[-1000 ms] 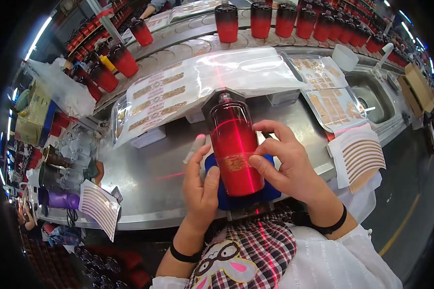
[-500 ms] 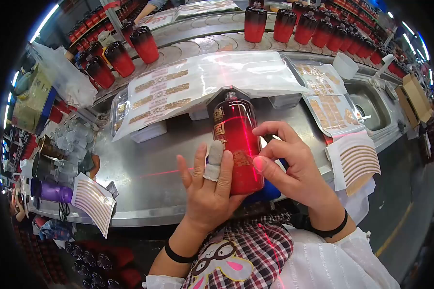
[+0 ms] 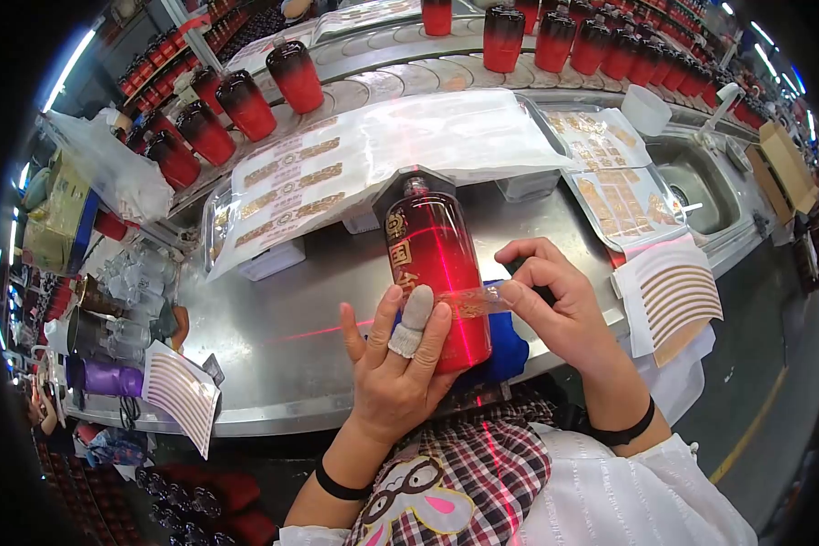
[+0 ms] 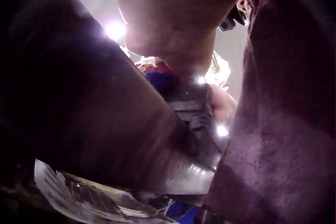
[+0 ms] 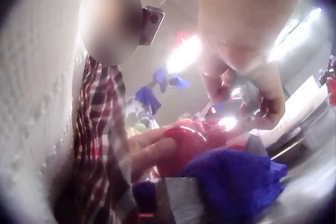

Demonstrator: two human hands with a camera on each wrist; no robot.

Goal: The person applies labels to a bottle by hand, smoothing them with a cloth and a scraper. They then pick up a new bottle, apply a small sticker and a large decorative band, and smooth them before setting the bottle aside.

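A red bottle, dark toward its neck, lies on a stand with its neck in a dark angular rest. Gold characters run along its upper left side, and a red laser line crosses it lengthwise. My left hand lies along its lower left side, fingers fairly straight; one fingertip wears a grey cover. The thumb is mostly hidden under the bottle. My right hand pinches the end of a clear film strip with a gold pattern, stretched across the bottle from beside the left fingertips.
Blue cloth pads the stand. Behind it, sheets of gold decals lie on a raised tray; another decal tray stands right, beside a sink. Red bottles line the conveyor at the back. Striped sheets hang at the table edge.
The bottle has turned, bringing its gold characters into view. My left hand has come from beside it onto its side. My right hand has moved right, drawing the film strip out from the bottle.
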